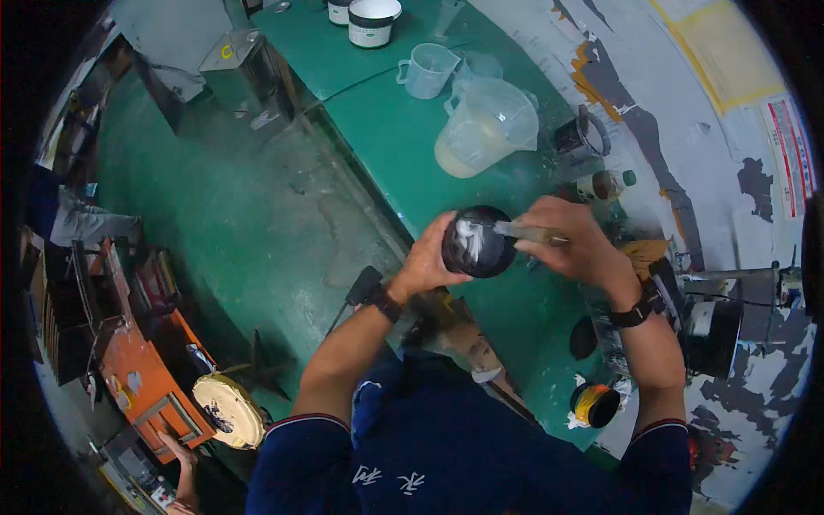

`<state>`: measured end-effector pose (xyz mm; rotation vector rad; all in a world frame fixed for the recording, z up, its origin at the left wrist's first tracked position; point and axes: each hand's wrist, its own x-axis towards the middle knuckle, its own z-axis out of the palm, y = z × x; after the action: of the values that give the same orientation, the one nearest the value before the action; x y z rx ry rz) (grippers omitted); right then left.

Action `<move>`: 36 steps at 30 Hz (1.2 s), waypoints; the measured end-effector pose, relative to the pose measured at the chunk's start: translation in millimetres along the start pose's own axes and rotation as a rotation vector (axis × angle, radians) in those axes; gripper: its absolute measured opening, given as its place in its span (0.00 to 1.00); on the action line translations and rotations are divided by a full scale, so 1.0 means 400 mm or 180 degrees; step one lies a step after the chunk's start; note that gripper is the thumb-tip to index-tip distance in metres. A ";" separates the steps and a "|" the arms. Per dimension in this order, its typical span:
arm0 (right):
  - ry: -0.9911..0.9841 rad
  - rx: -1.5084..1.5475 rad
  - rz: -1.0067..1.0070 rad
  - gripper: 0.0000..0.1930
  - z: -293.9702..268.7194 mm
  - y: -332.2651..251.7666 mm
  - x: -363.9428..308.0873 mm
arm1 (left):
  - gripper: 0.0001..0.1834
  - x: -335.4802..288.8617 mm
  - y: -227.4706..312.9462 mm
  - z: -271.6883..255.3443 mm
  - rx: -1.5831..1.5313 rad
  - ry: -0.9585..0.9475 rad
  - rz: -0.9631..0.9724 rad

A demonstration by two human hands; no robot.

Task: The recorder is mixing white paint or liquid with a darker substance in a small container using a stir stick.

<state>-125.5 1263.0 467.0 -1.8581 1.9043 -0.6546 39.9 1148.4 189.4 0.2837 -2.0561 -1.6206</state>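
Note:
My left hand [425,262] is closed around the side of a round black tub [479,262], with its mouth facing up over the green table. A white smear lies inside the tub; whether it is paste or glare I cannot tell. In my right hand [577,243] is a flat-bladed spatula [519,231], its tip at the tub's opening. Beyond the tub stands a large clear plastic jug [485,129], cloudy at the bottom.
A smaller measuring jug [427,72] and a white tub [374,24] stand farther along the green table [378,129]. Near the peeling wall are a dark mug [579,137] and a bottle [605,184]. A yellow-black tape roll [595,403] sits at right. Another person's hand [178,451] touches an orange cabinet [146,369].

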 end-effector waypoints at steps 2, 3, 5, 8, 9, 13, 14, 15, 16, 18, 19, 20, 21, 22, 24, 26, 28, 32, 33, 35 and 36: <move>-0.0281 0.0066 -0.0265 0.14 0.041 0.025 0.028 | 0.66 -0.002 0.013 -0.004 0.0078 0.0007 -0.0025; -0.0414 0.0131 -0.0284 0.14 0.054 0.033 0.037 | 0.66 -0.001 0.020 -0.006 0.0114 0.0010 -0.0033; -0.0639 0.0161 -0.0325 0.15 0.067 0.029 0.050 | 0.66 -0.003 0.018 -0.008 0.0186 -0.0009 -0.0059; -0.0792 0.0154 -0.0393 0.15 0.079 0.018 0.045 | 0.66 -0.007 0.021 -0.008 0.0223 0.0027 -0.0011; -0.0776 0.0211 -0.0445 0.15 0.081 0.019 0.036 | 0.66 -0.006 0.023 -0.007 0.0223 0.0049 0.0021; -0.0809 0.0257 -0.0373 0.15 0.077 0.002 -0.002 | 0.65 -0.008 0.011 -0.003 0.0182 0.0035 0.0014; -0.0816 0.0280 -0.0295 0.15 0.076 0.001 -0.015 | 0.65 -0.007 0.015 -0.003 0.0212 0.0038 -0.0001; -0.0822 0.0304 -0.0216 0.15 0.075 0.002 -0.028 | 0.65 -0.007 0.018 -0.003 0.0240 0.0039 -0.0015; -0.0823 0.0321 -0.0137 0.15 0.072 0.000 -0.039 | 0.65 -0.007 0.018 -0.002 0.0239 0.0056 0.0013; -0.0692 0.0314 0.0038 0.15 0.057 -0.008 -0.056 | 0.65 -0.007 0.019 0.000 0.0235 0.0086 0.0071; -0.0630 0.0315 0.0115 0.15 0.047 -0.012 -0.060 | 0.65 -0.007 0.017 -0.002 0.0239 0.0085 0.0063; -0.0536 0.0345 0.0434 0.14 0.032 -0.020 -0.063 | 0.65 -0.007 0.016 -0.004 0.0243 0.0084 0.0054; -0.0442 0.0375 0.0753 0.14 0.013 -0.029 -0.065 | 0.65 -0.008 0.014 -0.006 0.0247 0.0084 0.0045; -0.0336 0.0394 0.1081 0.14 -0.001 -0.032 -0.070 | 0.65 -0.007 0.014 -0.005 0.0268 0.0091 0.0072; 0.0127 0.0178 0.0745 0.14 -0.014 -0.020 -0.081 | 0.64 -0.006 0.012 -0.003 0.0314 0.0110 0.0122; 0.0439 0.0089 0.0534 0.14 -0.019 -0.007 -0.085 | 0.64 -0.002 0.015 -0.002 0.0250 0.0088 0.0128; 0.0588 0.0142 0.0447 0.13 -0.016 0.013 -0.076 | 0.64 -0.001 0.015 -0.003 0.0225 0.0075 0.0128; 0.0459 -0.0172 0.0616 0.12 -0.010 0.013 -0.044 | 0.64 -0.004 0.017 -0.007 0.0230 0.0043 0.0046; 0.0409 -0.0175 0.0716 0.11 -0.002 0.020 -0.040 | 0.64 -0.005 0.019 -0.008 0.0226 0.0032 0.0008; 0.0407 0.0064 0.1062 0.11 0.016 0.041 -0.043 | 0.64 -0.006 0.021 -0.006 0.0227 0.0040 0.0005; 0.0455 0.0314 0.1306 0.11 0.024 0.061 -0.054 | 0.65 -0.007 0.022 -0.006 0.0228 0.0045 0.0003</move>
<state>-139.1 1284.2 444.2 -1.3319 2.2110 -0.7392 44.6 1149.8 197.4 0.3182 -2.1061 -1.5421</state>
